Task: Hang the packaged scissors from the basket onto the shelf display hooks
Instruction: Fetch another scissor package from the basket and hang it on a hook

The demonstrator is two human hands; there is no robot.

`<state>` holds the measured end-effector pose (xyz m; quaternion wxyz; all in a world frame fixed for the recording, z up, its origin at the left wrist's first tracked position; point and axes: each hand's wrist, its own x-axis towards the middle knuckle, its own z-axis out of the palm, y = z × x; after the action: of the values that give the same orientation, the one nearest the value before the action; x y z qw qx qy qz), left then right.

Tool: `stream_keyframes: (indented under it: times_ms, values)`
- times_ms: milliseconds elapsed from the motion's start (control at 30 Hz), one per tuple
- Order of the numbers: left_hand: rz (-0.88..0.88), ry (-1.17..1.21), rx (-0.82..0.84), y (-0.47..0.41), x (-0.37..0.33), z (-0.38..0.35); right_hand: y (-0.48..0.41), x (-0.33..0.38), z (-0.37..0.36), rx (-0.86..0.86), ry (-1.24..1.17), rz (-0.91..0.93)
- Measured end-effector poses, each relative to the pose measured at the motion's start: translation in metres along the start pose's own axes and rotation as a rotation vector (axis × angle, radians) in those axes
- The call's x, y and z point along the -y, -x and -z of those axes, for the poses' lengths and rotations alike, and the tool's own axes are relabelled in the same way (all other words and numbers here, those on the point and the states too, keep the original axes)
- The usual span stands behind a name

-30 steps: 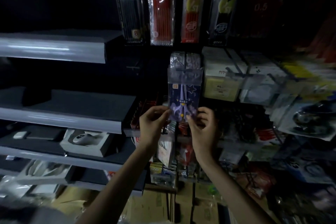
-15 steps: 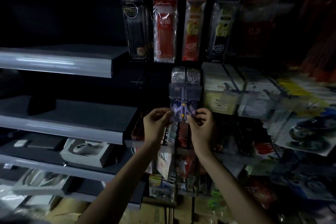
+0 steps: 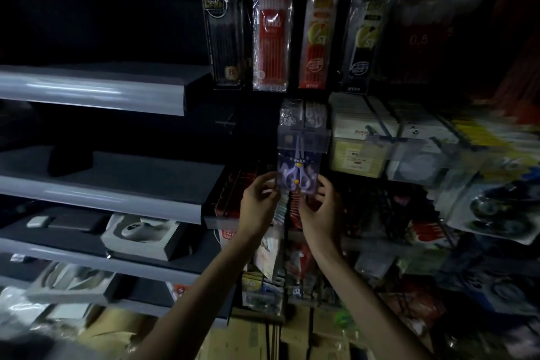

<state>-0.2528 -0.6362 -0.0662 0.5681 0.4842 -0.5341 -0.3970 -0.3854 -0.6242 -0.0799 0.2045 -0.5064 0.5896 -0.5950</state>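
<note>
From the head view, the packaged scissors sit dead centre, upright against the rack. The top of the pack is tucked behind a clear tag flap at 12 o'clock, where the display hook must be, though I can't make out the hook itself. The left grip pinches the pack's lower left edge and the right grip pinches its lower right corner, at 7 and 5 o'clock of the pack.

It looks light: a flat card with a thin, slippery plastic front that would bend easily, so it is best taken by the card's edges, not the blister.

The basket is out of view. At 8 o'clock an open white box on a shelf holds a pale rounded gadget — too dim to name.
</note>
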Motion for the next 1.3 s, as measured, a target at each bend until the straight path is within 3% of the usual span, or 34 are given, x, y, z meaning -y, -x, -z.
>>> stream_keyframes:
  times_ms: [533, 933, 1067, 1300]
  values:
    - [0.015, 0.019, 0.032, 0.0, -0.003, -0.004, -0.002, 0.004, 0.011, 0.084, 0.09, -0.006]
    - [-0.073, -0.118, 0.036, 0.015, 0.001, 0.008, 0.008, 0.0, 0.011, 0.054, 0.043, 0.02]
    - [-0.115, -0.19, -0.012, 0.013, 0.002, 0.009, 0.011, -0.002, 0.01, 0.022, 0.052, 0.081]
    - [-0.002, -0.156, -0.128, -0.014, 0.007, -0.003, -0.018, 0.0, -0.002, -0.094, 0.067, -0.048]
